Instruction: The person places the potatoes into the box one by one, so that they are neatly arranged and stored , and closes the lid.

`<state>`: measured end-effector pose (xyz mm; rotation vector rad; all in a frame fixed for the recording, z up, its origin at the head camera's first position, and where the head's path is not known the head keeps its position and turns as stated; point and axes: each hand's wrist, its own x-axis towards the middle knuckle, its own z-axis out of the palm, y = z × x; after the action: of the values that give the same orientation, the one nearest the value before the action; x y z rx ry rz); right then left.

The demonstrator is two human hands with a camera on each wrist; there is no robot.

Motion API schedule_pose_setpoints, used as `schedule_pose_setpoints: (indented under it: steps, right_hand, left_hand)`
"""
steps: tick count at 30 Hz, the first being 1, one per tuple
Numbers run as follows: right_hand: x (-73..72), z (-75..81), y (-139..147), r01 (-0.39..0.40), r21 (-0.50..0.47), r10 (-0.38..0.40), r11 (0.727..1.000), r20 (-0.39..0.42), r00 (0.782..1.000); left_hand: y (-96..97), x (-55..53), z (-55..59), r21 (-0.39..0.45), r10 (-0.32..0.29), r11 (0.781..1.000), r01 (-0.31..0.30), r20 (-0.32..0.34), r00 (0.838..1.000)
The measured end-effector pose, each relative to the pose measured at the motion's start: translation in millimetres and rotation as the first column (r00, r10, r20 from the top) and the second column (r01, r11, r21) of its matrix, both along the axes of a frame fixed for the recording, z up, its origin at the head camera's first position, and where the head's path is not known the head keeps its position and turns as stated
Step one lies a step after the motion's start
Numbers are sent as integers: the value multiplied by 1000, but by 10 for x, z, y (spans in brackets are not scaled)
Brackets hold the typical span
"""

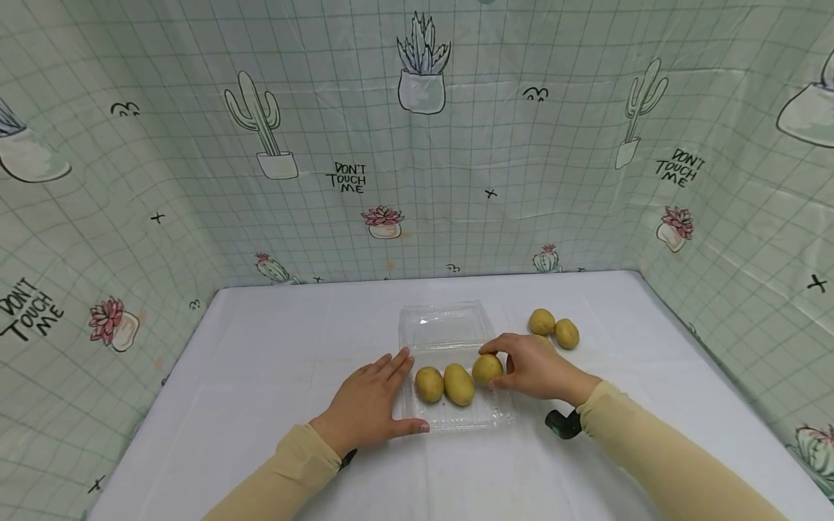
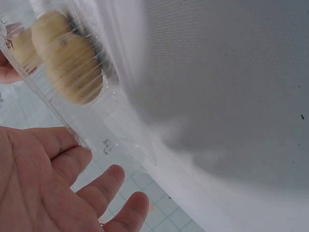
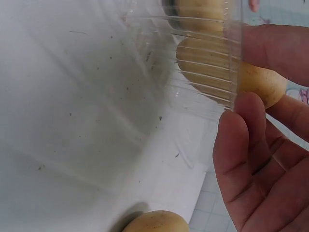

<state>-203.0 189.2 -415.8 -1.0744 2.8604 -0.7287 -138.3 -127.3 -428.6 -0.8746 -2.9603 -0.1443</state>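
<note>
Sleeves, right hand (pinching potato), white table, cactus-print cloth

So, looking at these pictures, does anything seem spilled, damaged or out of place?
Nothing looks spilled or damaged; the clear plastic hinged box lies open with oval yellow potatoes inside. One small oddity: in the right wrist view, tiny dark specks dot the white tabletop, standing out against it; what they are, I can't tell.
</note>
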Motion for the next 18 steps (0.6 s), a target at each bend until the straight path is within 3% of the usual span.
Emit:
schedule_pose_setpoints:
  steps: [12,18]
  right_hand:
    - [-1,-39,15,-31,-10,31,999,60,998]
    - [-6,-39,17,-25,-22,25,999,-25,999]
  left_hand:
    - [3,-2,-6,11,-3,1000,3,3,1000]
    - [-1,-4,-8,13,-4,1000,4,-5,1000]
